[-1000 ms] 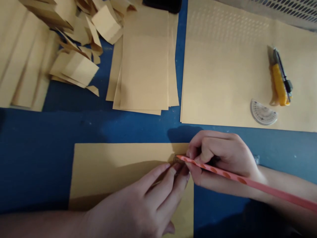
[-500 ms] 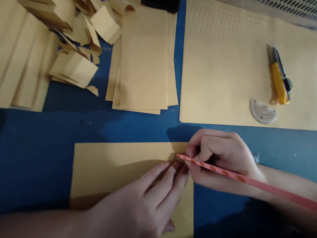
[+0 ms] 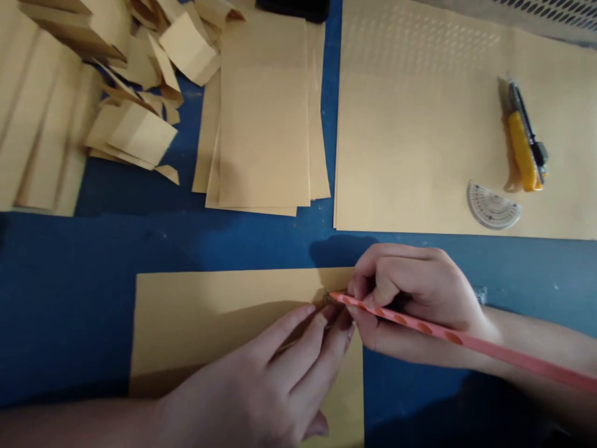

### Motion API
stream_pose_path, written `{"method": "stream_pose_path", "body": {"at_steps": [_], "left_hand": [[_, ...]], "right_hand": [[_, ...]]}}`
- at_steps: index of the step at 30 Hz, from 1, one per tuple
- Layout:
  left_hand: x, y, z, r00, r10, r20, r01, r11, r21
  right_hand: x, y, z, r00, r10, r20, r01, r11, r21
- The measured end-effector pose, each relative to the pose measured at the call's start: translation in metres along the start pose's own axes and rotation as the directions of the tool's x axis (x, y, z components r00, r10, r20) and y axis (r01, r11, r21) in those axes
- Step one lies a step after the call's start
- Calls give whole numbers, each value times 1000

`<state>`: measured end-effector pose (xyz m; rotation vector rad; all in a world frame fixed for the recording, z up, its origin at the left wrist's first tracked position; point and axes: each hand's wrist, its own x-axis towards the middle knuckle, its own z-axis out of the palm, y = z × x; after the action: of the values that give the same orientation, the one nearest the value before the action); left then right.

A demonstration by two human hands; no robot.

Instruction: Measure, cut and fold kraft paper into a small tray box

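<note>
A pink pencil [image 3: 443,334] with orange oval spots is pinched in my right hand [image 3: 420,289], at the right edge of a tan sheet of paper [image 3: 196,298]. The pencil slants, its tip on or just above the paper beside my left fingertips. My left hand [image 3: 270,379] lies over the sheet with fingers stretched toward the tip and the thumb apart. A small, see-through edge [image 3: 328,297] shows by the pencil tip, mostly hidden by the left fingers; I cannot tell what it is.
Above lies a stack of tan cards [image 3: 263,112], with folded cardboard scraps [image 3: 135,134] to its left. On a large tan sheet [image 3: 401,149] at right rest a yellow box cutter [image 3: 525,149] and a clear protractor [image 3: 493,205]. A dark object [image 3: 298,7] sits at the top edge of the blue table [image 3: 233,242].
The background has shifted slightly left in view as the head camera turned a little. Both hands and the pencil keep nearly the same positions on the sheet.
</note>
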<state>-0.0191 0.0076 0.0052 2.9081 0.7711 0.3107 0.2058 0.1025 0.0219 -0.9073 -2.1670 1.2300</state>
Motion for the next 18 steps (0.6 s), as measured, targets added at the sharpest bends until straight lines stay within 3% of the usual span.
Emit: {"method": "stream_pose_path", "body": {"at_steps": [18], "left_hand": [[2, -1, -5, 997, 15, 79, -17, 1000, 26]], "right_hand": [[-5, 3, -5, 1000, 0, 1, 0, 1000, -30]]}}
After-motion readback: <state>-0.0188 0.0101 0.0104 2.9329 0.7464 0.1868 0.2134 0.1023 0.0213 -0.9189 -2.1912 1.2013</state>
